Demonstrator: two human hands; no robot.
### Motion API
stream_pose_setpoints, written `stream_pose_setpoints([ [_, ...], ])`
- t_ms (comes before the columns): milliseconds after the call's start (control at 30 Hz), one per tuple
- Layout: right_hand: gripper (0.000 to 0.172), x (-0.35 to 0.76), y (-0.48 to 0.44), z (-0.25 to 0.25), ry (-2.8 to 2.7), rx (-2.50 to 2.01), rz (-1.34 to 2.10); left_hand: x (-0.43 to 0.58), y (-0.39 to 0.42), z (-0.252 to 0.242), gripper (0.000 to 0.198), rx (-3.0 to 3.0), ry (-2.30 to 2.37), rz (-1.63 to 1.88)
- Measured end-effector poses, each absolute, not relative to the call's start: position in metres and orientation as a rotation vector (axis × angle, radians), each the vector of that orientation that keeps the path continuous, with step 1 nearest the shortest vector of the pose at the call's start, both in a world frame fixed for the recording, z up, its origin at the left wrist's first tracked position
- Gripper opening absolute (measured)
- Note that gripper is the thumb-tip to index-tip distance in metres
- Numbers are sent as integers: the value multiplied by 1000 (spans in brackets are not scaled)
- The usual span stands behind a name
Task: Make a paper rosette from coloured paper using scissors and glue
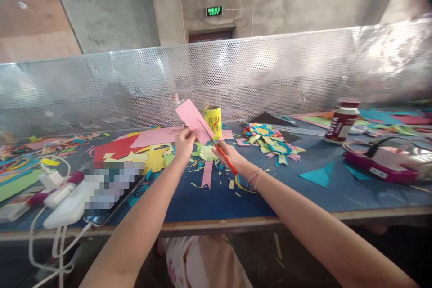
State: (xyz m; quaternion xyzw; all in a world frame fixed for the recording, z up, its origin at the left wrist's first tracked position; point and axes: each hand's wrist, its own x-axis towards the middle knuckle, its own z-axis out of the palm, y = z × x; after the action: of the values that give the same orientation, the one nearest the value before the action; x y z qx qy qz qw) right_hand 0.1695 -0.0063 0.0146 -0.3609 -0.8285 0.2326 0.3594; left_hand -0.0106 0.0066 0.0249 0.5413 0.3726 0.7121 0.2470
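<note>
My left hand (185,141) pinches the lower edge of a pink paper strip (189,114), which is held up tilted above the table. In my right hand (230,155) is a pair of scissors with orange handles (227,158); its blades lie across the strip's right part. Beneath my hands sits a pale green paper rosette (207,153) with a pink notched ribbon tail (207,174) below it. Just behind the strip stands a yellow cardboard tube (213,121). Several finished-looking, many-coloured paper rosettes (265,132) lie to the right of my hands.
A phone (113,193) and white power bank (64,204) with cables lie at left. Red paper (114,147), yellow paper (157,158) and small scraps spread over the blue table. A Costa bottle (342,122) and purple power strip (380,166) stand right. A perforated metal screen (141,85) runs behind.
</note>
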Motion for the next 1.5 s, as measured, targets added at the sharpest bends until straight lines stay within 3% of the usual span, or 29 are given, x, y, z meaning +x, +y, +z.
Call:
stream_pose_setpoints([
  [567,29,165,-3,18,-2155,-1109,370,-11,3,30,31,1353,947,1901],
  [1267,39,169,-3,15,-2064,-915,542,-4,-1,29,25,1518,984,1805],
  [1500,34,167,-2,13,-2029,-969,561,-2,-3,29,24,1467,950,1746],
])
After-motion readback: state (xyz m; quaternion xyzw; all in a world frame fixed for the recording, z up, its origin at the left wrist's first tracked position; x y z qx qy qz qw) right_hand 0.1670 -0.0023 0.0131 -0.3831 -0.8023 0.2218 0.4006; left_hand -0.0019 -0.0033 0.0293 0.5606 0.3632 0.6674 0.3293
